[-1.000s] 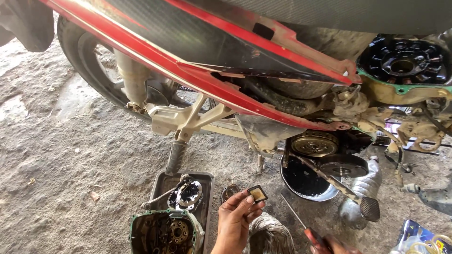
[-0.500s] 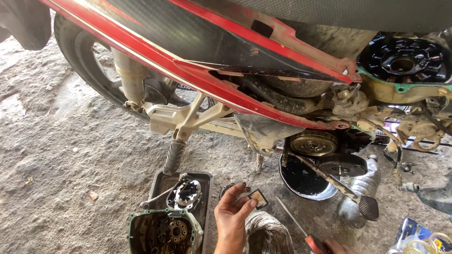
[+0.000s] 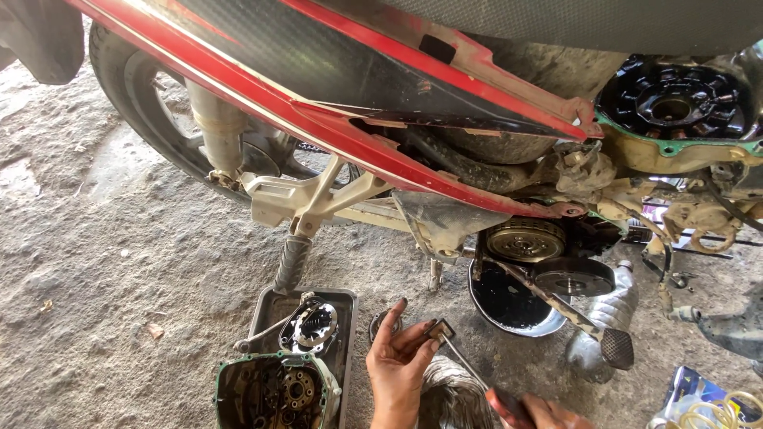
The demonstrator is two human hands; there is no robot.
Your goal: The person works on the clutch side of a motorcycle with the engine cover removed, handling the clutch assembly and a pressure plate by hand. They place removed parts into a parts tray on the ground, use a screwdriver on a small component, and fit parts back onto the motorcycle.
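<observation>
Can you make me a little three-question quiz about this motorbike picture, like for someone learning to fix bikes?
1. True or false: the left hand holds a small flat square part at its fingertips.
2. What does the right hand hold? A) a hammer B) a red-handled screwdriver C) a paintbrush
3. Fill in: the round basin under the open engine holds dark ____.

Key
1. True.
2. B; its tip touches the small part.
3. Oil: a dark, shiny liquid, most likely drained from the red motorcycle.
</observation>
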